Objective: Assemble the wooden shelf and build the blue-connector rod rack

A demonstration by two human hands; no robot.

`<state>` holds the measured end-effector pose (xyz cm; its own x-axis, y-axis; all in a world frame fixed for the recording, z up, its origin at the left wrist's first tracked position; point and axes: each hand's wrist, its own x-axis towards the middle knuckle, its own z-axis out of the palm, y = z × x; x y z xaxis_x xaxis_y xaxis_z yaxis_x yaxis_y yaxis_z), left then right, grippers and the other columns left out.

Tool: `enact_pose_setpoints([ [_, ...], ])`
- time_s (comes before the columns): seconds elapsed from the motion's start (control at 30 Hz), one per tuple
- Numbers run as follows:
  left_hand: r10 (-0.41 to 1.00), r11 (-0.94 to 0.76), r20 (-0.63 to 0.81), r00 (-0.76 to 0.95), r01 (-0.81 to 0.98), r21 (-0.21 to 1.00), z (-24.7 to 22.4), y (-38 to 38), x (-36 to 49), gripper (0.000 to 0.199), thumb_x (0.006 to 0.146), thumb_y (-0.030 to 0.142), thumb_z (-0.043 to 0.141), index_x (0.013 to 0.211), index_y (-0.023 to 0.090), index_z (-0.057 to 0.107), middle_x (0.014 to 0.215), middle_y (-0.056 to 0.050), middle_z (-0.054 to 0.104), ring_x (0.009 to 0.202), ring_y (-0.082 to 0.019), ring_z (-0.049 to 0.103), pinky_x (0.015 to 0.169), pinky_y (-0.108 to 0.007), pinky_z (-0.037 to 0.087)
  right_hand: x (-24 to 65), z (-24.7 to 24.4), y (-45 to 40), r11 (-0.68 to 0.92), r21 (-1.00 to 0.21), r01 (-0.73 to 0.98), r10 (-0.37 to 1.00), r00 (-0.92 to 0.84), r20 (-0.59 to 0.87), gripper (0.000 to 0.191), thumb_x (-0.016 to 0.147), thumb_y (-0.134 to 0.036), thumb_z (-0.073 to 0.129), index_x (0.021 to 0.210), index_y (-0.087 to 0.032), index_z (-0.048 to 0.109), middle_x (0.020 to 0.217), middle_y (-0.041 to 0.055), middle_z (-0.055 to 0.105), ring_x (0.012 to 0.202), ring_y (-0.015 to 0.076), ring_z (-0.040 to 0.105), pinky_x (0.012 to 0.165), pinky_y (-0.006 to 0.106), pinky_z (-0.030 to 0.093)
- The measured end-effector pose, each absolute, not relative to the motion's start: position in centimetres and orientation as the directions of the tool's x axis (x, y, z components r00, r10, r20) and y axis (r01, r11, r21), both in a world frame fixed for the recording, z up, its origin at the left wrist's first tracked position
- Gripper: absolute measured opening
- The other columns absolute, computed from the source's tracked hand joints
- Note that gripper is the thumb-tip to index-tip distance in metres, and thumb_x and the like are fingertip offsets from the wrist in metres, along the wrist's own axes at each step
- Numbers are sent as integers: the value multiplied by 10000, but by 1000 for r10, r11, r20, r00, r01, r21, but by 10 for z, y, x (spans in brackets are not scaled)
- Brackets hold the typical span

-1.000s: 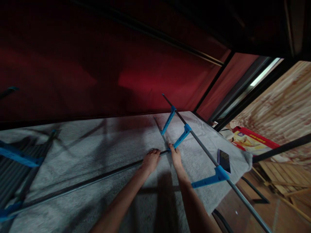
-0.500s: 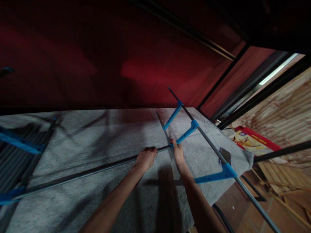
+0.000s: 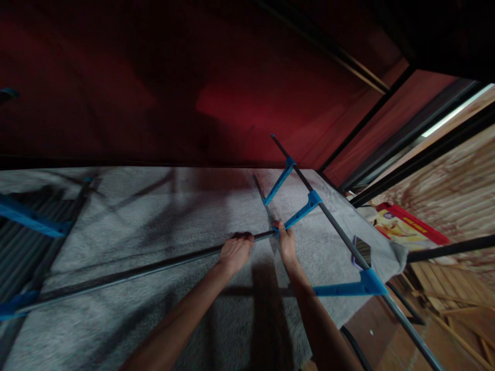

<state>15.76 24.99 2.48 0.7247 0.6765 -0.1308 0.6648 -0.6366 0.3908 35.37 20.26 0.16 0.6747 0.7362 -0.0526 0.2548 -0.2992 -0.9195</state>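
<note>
A long grey tube (image 3: 154, 268) runs from a blue bracket (image 3: 17, 304) at the lower left to the middle of the rack. My left hand (image 3: 237, 252) is closed around this tube near its right end. Just right of it, my right hand (image 3: 286, 242) grips the end of a blue bracket (image 3: 303, 211) where the tube meets it. That bracket reaches up to a slanting grey tube (image 3: 336, 221), which also carries a blue bracket (image 3: 279, 180) farther back and another (image 3: 348, 288) nearer me.
The parts lie on a grey fleecy cloth (image 3: 193, 206). Several dark tubes (image 3: 31, 257) lie at the left. A dark phone-like object (image 3: 362, 251) rests at the right. Beyond are a red box (image 3: 413, 224), black frame bars and wooden slats (image 3: 444, 288). A red sheet (image 3: 232, 103) hangs behind.
The view has shifted slightly, so most things sit a little farther right. Both hands keep their hold on the tube and the bracket.
</note>
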Motion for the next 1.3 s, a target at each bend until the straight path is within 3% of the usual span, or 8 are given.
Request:
enact_pose_setpoints([
  [0.67,682,-636,-113,723,662,396,22,243,160,387,1001,231,316,1208,155,633,1030,-160,739,1009,-279,697,879,-402,497,351,-12,205,-230,-939,255,671,741,37,483,903,-614,450,979,-227,729,1084,105,744,1114,261,638,997,406,468],
  [0.9,679,-659,-68,731,648,382,26,242,157,367,992,241,359,1186,131,650,998,-161,738,968,-266,706,847,-395,522,352,-7,205,-178,-958,223,683,729,43,466,860,-624,498,923,-212,705,1011,91,731,1007,254,650,953,406,487],
  [1.1,671,-685,-15,742,627,372,35,237,159,335,990,285,397,1170,189,663,1052,-113,734,961,-239,699,837,-378,538,367,-5,198,-172,-961,217,684,728,42,485,815,-661,520,950,-235,707,979,96,709,1001,293,633,927,409,480],
  [1.3,686,-684,25,727,633,362,31,233,161,307,979,293,448,1094,151,696,1067,-129,728,976,-252,690,861,-390,543,369,-16,193,-246,-940,235,697,717,-3,563,806,-685,492,961,-191,715,988,125,713,1032,342,634,935,453,464],
])
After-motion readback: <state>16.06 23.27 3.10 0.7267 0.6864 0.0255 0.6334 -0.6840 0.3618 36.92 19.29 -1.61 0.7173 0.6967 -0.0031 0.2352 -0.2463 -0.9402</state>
